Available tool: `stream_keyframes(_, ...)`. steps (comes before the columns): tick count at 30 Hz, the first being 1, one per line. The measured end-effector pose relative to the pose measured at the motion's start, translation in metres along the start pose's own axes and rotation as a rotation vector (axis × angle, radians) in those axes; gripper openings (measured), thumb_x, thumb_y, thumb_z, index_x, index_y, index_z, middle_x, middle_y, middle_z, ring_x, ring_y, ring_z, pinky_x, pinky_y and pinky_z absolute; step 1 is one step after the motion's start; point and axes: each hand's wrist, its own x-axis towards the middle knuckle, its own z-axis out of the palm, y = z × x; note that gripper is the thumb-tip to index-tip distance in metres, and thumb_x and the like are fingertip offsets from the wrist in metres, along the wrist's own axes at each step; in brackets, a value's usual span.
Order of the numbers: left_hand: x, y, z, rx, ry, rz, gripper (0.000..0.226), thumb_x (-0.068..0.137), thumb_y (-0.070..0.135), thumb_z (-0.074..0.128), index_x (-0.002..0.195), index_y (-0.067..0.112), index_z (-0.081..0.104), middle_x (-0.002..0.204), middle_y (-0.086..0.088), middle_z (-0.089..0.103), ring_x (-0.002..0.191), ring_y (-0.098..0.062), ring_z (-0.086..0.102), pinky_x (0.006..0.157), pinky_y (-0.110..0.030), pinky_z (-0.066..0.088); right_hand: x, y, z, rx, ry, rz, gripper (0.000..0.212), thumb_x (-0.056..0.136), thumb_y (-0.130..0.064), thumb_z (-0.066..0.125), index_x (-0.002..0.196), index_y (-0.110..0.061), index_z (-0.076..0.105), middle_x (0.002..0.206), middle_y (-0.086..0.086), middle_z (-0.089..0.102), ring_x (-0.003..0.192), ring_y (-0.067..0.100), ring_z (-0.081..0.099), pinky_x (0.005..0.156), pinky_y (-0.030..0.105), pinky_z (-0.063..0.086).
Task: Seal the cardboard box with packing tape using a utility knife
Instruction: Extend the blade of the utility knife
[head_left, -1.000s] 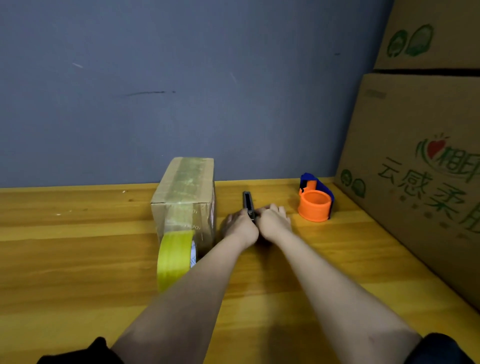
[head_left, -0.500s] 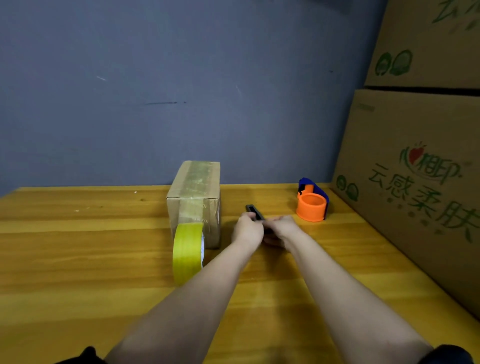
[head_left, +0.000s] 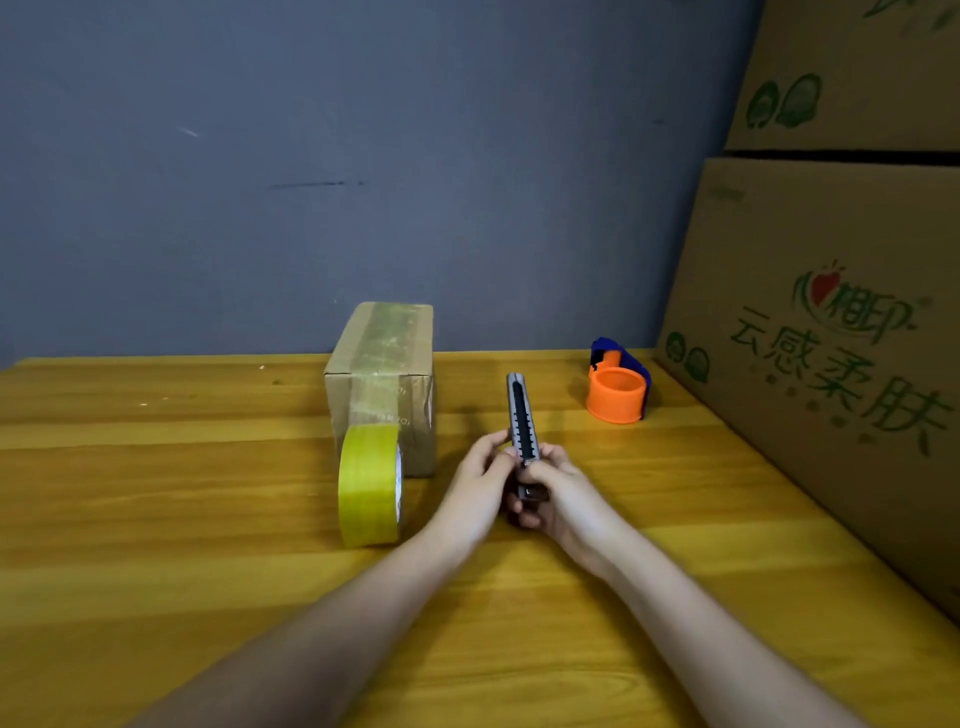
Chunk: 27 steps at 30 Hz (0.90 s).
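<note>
Now utility knife (head_left: 521, 415) between fingers (head_left: 550, 457)

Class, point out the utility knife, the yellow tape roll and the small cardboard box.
utility knife (head_left: 521, 415), head view, on its slotted handle.
yellow tape roll (head_left: 368, 486), head view, on its outer band.
small cardboard box (head_left: 387, 343), head view, on its taped top.

I see an orange dispenser (head_left: 616, 391) on the wooden table (head_left: 156, 493). Printed cartons (head_left: 831, 338) stack at right, beside a grey wall (head_left: 311, 156).
</note>
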Motion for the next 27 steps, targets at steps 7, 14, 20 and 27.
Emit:
stream_keyframes(7, -0.002, -0.009, -0.007, -0.023, -0.014, 0.081, 0.025, 0.1, 0.007, 0.04, 0.123, 0.01, 0.05, 0.059, 0.005, 0.055, 0.036, -0.006, 0.044, 0.038, -0.023, 0.045, -0.001, 0.01, 0.004, 0.015, -0.165, -0.093, 0.016, 0.095, -0.005, 0.033, 0.102, -0.011, 0.047, 0.064, 0.006, 0.053, 0.049, 0.015, 0.048, 0.045, 0.023, 0.031)
stream_keyframes(14, -0.004, -0.007, -0.012, -0.149, -0.045, 0.056, 0.023, 0.101, 0.013, 0.038, 0.112, 0.025, 0.055, 0.057, 0.009, 0.057, 0.039, -0.007, 0.047, 0.036, -0.02, 0.038, -0.005, 0.015, 0.003, -0.004, -0.232, -0.163, 0.018, 0.099, -0.009, 0.037, 0.109, -0.006, 0.051, 0.067, 0.004, 0.059, 0.051, 0.013, 0.055, 0.049, 0.022, 0.045)
stream_keyframes(20, 0.0, -0.014, -0.017, -0.12, -0.053, 0.058, 0.026, 0.099, 0.014, 0.044, 0.121, 0.019, 0.057, 0.058, 0.01, 0.059, 0.055, -0.021, 0.053, 0.052, -0.032, 0.051, -0.005, 0.016, 0.005, -0.046, -0.178, -0.225, 0.015, 0.1, -0.01, 0.033, 0.103, -0.005, 0.047, 0.061, 0.002, 0.039, 0.038, 0.005, 0.035, 0.039, 0.018, 0.033)
stream_keyframes(27, -0.003, -0.011, -0.013, -0.194, -0.075, 0.033, 0.023, 0.1, 0.016, 0.04, 0.103, 0.025, 0.062, 0.099, -0.01, 0.064, 0.074, -0.017, 0.057, 0.072, -0.035, 0.049, -0.009, 0.013, 0.008, -0.092, -0.046, -0.25, 0.018, 0.1, -0.016, 0.04, 0.091, -0.007, 0.052, 0.048, -0.001, 0.035, 0.032, 0.006, 0.026, 0.032, 0.017, 0.023)
